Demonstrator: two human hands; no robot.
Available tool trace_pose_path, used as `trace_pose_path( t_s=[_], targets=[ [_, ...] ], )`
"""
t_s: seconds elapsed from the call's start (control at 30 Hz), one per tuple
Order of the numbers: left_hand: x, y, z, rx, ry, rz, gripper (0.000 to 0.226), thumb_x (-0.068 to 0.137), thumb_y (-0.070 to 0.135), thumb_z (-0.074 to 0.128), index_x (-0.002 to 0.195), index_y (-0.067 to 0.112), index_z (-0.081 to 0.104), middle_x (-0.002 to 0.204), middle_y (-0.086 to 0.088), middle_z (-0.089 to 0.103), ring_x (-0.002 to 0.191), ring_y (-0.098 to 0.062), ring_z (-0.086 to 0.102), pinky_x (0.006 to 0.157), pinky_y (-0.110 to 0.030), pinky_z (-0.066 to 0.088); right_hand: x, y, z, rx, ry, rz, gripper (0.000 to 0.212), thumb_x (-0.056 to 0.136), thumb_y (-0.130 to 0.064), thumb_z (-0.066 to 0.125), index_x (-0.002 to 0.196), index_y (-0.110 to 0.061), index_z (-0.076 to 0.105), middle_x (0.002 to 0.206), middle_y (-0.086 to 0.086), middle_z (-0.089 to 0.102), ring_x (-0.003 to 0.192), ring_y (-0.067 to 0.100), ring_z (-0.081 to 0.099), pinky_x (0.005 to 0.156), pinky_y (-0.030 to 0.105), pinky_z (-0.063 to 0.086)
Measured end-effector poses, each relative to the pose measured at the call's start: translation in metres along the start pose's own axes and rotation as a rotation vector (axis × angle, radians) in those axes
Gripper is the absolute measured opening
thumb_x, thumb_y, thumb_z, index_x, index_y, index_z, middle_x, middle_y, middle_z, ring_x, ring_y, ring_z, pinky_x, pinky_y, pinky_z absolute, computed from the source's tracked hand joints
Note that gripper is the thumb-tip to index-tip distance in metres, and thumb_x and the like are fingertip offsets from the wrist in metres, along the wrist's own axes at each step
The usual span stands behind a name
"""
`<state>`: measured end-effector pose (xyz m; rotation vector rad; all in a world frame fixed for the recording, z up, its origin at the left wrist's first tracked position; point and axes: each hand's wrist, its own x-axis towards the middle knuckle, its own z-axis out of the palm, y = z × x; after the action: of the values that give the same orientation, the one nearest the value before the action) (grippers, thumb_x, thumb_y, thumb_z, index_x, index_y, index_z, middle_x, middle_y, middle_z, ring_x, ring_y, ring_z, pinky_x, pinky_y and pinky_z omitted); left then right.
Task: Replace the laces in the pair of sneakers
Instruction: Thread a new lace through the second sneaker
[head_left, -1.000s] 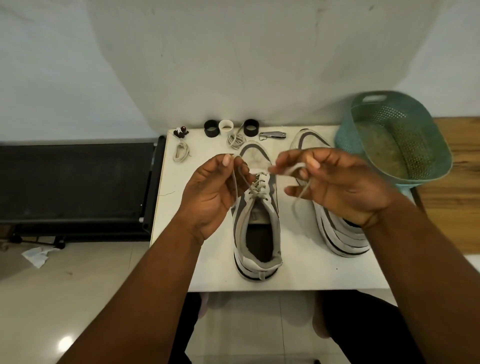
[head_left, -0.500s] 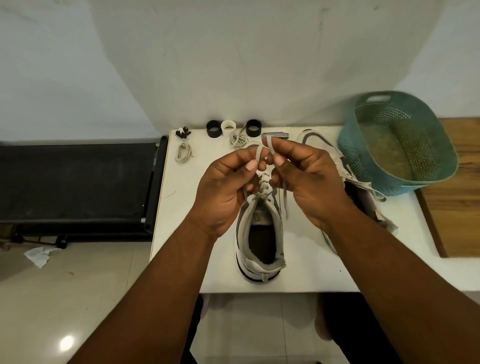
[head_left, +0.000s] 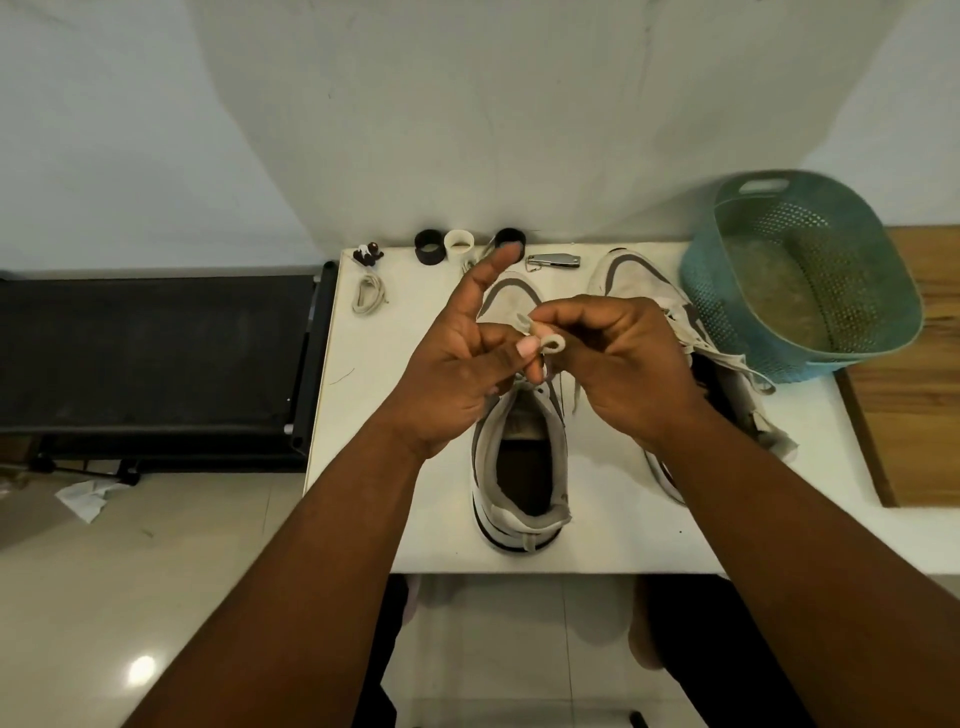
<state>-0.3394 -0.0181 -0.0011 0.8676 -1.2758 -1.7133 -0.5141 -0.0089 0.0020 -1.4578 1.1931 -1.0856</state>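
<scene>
- I see my right hand pinching a lace loop; left hand thumb presses it, forefinger straight.
- Risk: loop slips free, bow on the sneaker collapses.

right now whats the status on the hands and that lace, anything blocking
Both hands over the upright sneaker: left hand and right hand pinching a small loop in the lace. Left forefinger straight. Second sneaker beside the basket. Nothing blocking.

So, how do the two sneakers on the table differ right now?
The near sneaker stands upright, opening upward; the far sneaker looks tipped toward the basket. Both hands work the lace above the near sneaker; the far sneaker's laces trail loose, untouched. Both are white with grey trim, toes toward the wall.
</scene>
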Motion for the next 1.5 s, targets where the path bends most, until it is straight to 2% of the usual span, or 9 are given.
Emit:
trace_pose_path(
  t_s=[0.23, 0.5, 0.67, 0.8, 0.93, 1.07, 1.27, 1.4, 1.5],
  targets=[
    [0.004, -0.013, 0.0, -0.105, 0.083, 0.046, 0.074, 0.1, 0.002, 0.056, 0.157, 0.036, 0.024, 0.07, 0.0, 0.068, 0.063, -0.008, 0.055, 0.054, -0.019, 0.04, 0.001, 0.01, -0.006, 0.059, -0.122, -0.118, 0.034, 0.088, -0.003, 0.07, 0.119, -0.016, 0.07, 0.098, -0.007, 0.07, 0.093, 0.017, 0.069, 0.083, 0.029, 0.056],
    [0.008, -0.016, -0.007, -0.072, 0.057, -0.033, 0.057, 0.101, 0.003, 0.054, 0.151, 0.027, 0.04, 0.074, -0.004, 0.062, 0.067, -0.008, 0.056, 0.062, -0.022, 0.043, -0.001, 0.016, 0.001, 0.204, 0.008, -0.078, 0.019, 0.098, -0.001, 0.059, 0.097, -0.016, 0.071, 0.083, -0.007, 0.072, 0.076, 0.012, 0.067, 0.071, 0.027, 0.055],
    [0.01, -0.019, -0.004, 0.043, 0.136, -0.085, 0.036, 0.105, 0.003, 0.049, 0.134, 0.023, 0.057, 0.083, -0.017, 0.055, 0.074, -0.013, 0.054, 0.068, -0.027, 0.047, -0.006, 0.016, 0.003, -0.354, -0.028, -0.244, 0.009, 0.098, -0.012, 0.06, 0.094, -0.018, 0.066, 0.079, -0.018, 0.059, 0.071, 0.003, 0.056, 0.068, 0.016, 0.043],
    [0.011, -0.019, -0.004, 0.193, 0.248, -0.077, 0.032, 0.104, 0.001, 0.052, 0.131, 0.016, 0.06, 0.084, 0.0, 0.072, 0.073, -0.005, 0.067, 0.067, -0.021, 0.051, -0.007, 0.02, -0.001, -0.722, 0.088, -0.376, 0.014, 0.091, -0.018, 0.066, 0.095, -0.012, 0.077, 0.08, -0.002, 0.071, 0.069, 0.013, 0.061, 0.065, 0.023, 0.046],
    [0.008, -0.014, 0.001, 0.203, 0.274, 0.0, 0.033, 0.102, -0.003, 0.051, 0.126, 0.017, 0.063, 0.108, -0.006, 0.074, 0.09, -0.01, 0.069, 0.067, -0.024, 0.055, -0.009, 0.026, 0.002, -0.899, 0.182, -0.447, 0.017, 0.092, -0.019, 0.065, 0.1, -0.011, 0.078, 0.085, 0.007, 0.075, 0.073, 0.024, 0.068, 0.067, 0.027, 0.05],
    [0.005, -0.012, -0.001, 0.02, 0.244, -0.09, 0.036, 0.107, -0.002, 0.038, 0.128, 0.009, 0.065, 0.122, -0.015, 0.071, 0.083, -0.02, 0.066, 0.065, -0.025, 0.057, -0.01, 0.032, 0.003, -0.917, 0.203, -0.514, 0.02, 0.095, -0.018, 0.062, 0.105, -0.007, 0.075, 0.089, 0.012, 0.074, 0.074, 0.029, 0.068, 0.065, 0.04, 0.057],
    [0.004, -0.007, 0.002, 0.179, 0.245, -0.203, 0.019, 0.105, 0.013, 0.056, 0.106, 0.016, 0.075, 0.078, 0.001, 0.076, 0.062, -0.009, 0.065, 0.065, -0.021, 0.058, -0.011, 0.031, 0.006, -0.887, 0.234, -0.533, 0.021, 0.094, -0.018, 0.063, 0.105, -0.004, 0.076, 0.091, 0.013, 0.075, 0.077, 0.029, 0.07, 0.07, 0.038, 0.06],
    [0.006, -0.012, -0.005, 0.474, 0.328, -0.092, 0.014, 0.101, 0.019, 0.064, 0.099, 0.024, 0.077, 0.085, 0.006, 0.078, 0.076, -0.012, 0.073, 0.083, -0.04, 0.063, -0.01, 0.028, 0.008, -0.745, 0.307, -0.412, 0.014, 0.089, -0.015, 0.072, 0.101, -0.009, 0.078, 0.1, 0.007, 0.077, 0.091, 0.023, 0.072, 0.084, 0.034, 0.057],
    [-0.002, -0.013, -0.005, 0.541, 0.423, -0.04, 0.011, 0.096, 0.016, 0.071, 0.099, 0.022, 0.079, 0.09, 0.008, 0.079, 0.083, -0.01, 0.074, 0.089, -0.041, 0.061, -0.013, 0.025, 0.007, -0.627, 0.382, -0.319, 0.011, 0.089, -0.015, 0.072, 0.098, -0.011, 0.078, 0.104, 0.003, 0.076, 0.099, 0.016, 0.07, 0.091, 0.03, 0.054]
  ],
)
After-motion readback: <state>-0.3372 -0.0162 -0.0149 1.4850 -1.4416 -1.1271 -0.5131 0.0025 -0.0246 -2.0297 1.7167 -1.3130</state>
